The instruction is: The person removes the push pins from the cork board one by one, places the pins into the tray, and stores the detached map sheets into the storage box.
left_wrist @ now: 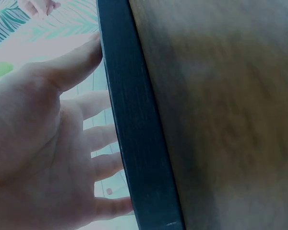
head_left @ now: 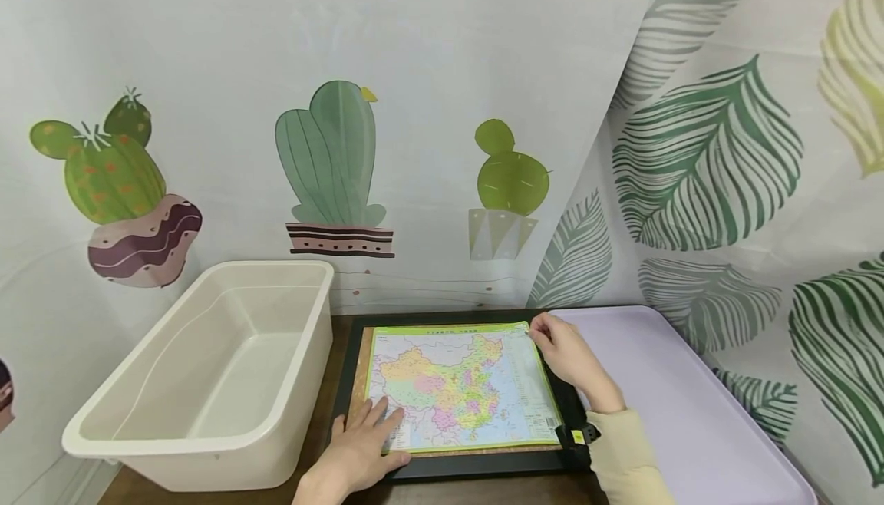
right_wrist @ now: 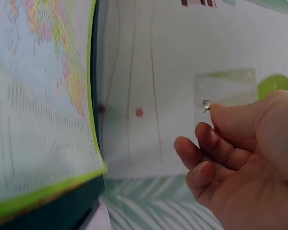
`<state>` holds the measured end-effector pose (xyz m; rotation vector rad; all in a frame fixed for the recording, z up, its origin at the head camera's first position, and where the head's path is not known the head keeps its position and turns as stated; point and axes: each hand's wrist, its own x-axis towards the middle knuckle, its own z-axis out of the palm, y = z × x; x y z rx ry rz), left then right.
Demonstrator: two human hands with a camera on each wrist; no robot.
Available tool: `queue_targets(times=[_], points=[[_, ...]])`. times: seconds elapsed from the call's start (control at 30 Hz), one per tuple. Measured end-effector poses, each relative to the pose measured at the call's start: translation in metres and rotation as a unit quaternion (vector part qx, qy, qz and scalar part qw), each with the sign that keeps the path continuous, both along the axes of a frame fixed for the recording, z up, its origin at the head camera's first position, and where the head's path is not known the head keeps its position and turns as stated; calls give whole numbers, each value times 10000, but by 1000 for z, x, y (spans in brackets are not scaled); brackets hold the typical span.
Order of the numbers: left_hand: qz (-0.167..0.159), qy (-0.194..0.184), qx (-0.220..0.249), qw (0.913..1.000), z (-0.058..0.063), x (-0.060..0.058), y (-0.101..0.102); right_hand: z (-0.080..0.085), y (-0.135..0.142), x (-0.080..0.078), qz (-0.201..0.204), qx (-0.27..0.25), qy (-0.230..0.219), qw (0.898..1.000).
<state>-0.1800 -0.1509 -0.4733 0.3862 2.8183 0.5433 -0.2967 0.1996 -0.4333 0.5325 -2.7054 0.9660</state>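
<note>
Left hand [head_left: 355, 442] — spread over map [head_left: 449, 390], lower left | right hand [head_left: 568, 350] — pinches tack [right_wrist: 206, 103] at map's upper-right corner

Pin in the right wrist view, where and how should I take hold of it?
Probably best pinched by the edge of its shiny head, coming at the pin from the side. Its thin spike juts out from the head, so a sideways pinch should keep skin off the point and leave it free.
</note>
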Motion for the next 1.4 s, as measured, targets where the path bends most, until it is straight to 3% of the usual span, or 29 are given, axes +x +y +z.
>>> queue_targets(times=[0.27, 0.57, 0.7, 1.4], points=[[18, -95, 73, 9999, -3, -1, -1, -6, 31, 14, -533, -14, 392, 9978], [15, -43, 110, 9999, -2, 0, -4, -14, 56, 32, -898, -68, -143, 9958], [11, -71, 119, 9999, -3, 1, -5, -17, 67, 33, -985, 20, -392, 9944], [17, 12, 122, 9999, -4, -1, -1, -33, 110, 30, -1351, 449, -820, 9864]])
